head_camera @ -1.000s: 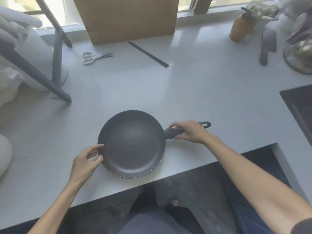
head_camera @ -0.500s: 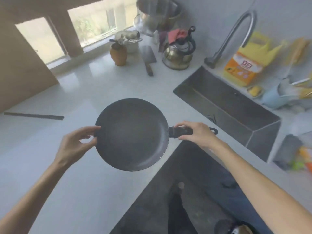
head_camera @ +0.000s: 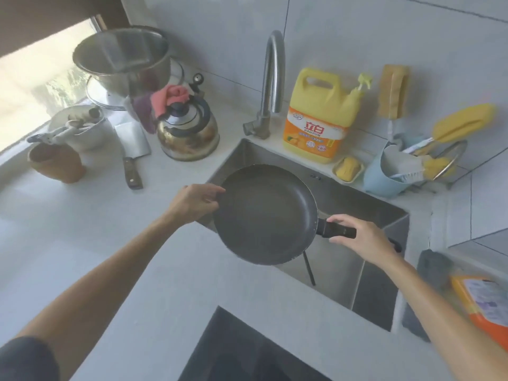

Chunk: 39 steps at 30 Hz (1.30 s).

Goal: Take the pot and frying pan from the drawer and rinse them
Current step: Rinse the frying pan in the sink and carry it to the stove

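Note:
A dark grey frying pan point(head_camera: 264, 215) hangs in the air over the near left part of the steel sink point(head_camera: 379, 273). My right hand point(head_camera: 365, 237) grips its black handle. My left hand point(head_camera: 192, 202) holds the pan's left rim between thumb and fingers. The curved tap point(head_camera: 272, 78) stands behind the sink's far corner, no water running. A thin dark rod shows in the sink under the pan. A steel pot point(head_camera: 123, 59) sits on a stand at the back left.
A kettle point(head_camera: 189, 130) with a pink cloth, a cleaver point(head_camera: 132, 144), a brown jar point(head_camera: 55, 163) and a white bowl stand left of the sink. A yellow detergent jug point(head_camera: 319, 114), soap dish, blue cup of brushes and sponges line the back. An orange bottle point(head_camera: 483, 306) lies at the right.
The pan was lifted off the counter and carried right to the sink, both hands keeping their hold. My view turned right with it, from the window side to the tap.

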Available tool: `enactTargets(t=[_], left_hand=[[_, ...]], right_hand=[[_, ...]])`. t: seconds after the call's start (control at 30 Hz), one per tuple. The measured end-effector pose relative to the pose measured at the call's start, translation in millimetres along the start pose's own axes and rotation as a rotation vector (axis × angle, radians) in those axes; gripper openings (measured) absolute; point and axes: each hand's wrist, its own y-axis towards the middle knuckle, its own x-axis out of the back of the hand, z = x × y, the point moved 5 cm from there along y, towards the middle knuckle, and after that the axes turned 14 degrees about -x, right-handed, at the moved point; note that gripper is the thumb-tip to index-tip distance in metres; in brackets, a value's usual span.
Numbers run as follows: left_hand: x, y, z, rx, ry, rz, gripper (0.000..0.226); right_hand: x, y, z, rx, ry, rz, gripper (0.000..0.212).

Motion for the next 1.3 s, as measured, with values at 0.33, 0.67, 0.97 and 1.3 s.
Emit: enactTargets(t=[0.33, 0.67, 0.97, 1.3], left_hand=[[-124.4, 140.0, 116.3, 0.069, 0.266, 0.282, 0.051], [-174.4, 165.0, 168.7, 0.066, 0.558, 0.535, 0.050], [-156.0, 188.1, 148.6, -0.028, 0.594, 0.580, 0.032], [-43.2, 264.1, 43.7, -0.128, 0.256, -0.405, 0.037]], right_hand=[[-116.3, 139.0, -82.3, -0.187, 0.060, -0.005, 0.038], [-171.4, 187.1, -99.1, -0.179, -0.029, -0.046, 0.041], [-179.0, 195.4, -105.6, -0.144, -0.039, -0.016, 0.049], [-183.6, 196.0, -106.5, -0.178, -0.019, 0.012, 0.038]])
